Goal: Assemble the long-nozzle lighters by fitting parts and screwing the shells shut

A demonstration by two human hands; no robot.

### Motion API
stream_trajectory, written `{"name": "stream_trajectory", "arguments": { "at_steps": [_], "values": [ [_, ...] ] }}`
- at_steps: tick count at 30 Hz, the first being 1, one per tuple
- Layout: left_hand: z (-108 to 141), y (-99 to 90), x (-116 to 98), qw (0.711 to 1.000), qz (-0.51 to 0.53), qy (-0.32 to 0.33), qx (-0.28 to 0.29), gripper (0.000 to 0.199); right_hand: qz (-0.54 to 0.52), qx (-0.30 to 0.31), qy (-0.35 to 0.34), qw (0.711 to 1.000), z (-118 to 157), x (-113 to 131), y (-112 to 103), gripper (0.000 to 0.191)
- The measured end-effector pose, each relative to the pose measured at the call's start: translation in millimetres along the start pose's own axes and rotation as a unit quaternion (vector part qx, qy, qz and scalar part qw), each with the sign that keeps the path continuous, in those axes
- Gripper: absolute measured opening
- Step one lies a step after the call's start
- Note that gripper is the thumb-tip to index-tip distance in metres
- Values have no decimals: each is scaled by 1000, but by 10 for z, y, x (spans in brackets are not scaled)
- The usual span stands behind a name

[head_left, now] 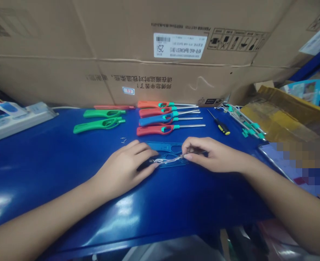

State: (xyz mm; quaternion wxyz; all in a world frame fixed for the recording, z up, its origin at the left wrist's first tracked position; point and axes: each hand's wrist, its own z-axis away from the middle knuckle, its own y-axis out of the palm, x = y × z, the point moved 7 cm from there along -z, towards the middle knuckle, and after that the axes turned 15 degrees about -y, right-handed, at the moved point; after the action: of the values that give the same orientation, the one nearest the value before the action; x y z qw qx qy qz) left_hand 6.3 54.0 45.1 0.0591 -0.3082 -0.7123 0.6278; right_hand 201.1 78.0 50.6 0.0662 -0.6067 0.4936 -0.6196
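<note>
Two blue plastic shell halves (163, 146) lie on the blue table at the centre, the nearer one mostly under the hands. A thin bundle of white wires (166, 160) runs over the nearer half, between both hands. My left hand (134, 161) has its fingers curled round the left end of the bundle, near a small dark part. My right hand (203, 154) pinches the right end of the wires between thumb and fingers. What lies inside the right fingers is partly hidden.
Behind stand several assembled lighters (154, 130), green shells (97, 125), a screwdriver (221, 127) and metal tubes with teal parts (246, 121). Small screws (123, 140) lie near my left hand. A power strip (21, 119) is at left, a cardboard box (121, 43) behind, a taped package (290, 119) at right.
</note>
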Motion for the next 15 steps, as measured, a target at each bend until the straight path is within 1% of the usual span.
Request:
{"name": "stream_trajectory", "arguments": {
  "at_steps": [3,5,7,10,15],
  "values": [
    [2,-17,-21,999,48,15,-7,24,15,-33,-18,999,-1,16,-67,19],
    [3,-45,-18,997,79,15,-15,22,16,-38,-20,999,8,18,-93,19],
    [0,-65,3,993,115,-3,-16,20,18,-32,-18,999,20,15,-100,19],
    [-3,-65,36,986,161,-41,1,20,30,-12,-12,999,35,0,-92,20],
    [1,-58,24,981,178,-70,16,29,55,12,-4,998,51,-34,-84,24]
  ]
}}
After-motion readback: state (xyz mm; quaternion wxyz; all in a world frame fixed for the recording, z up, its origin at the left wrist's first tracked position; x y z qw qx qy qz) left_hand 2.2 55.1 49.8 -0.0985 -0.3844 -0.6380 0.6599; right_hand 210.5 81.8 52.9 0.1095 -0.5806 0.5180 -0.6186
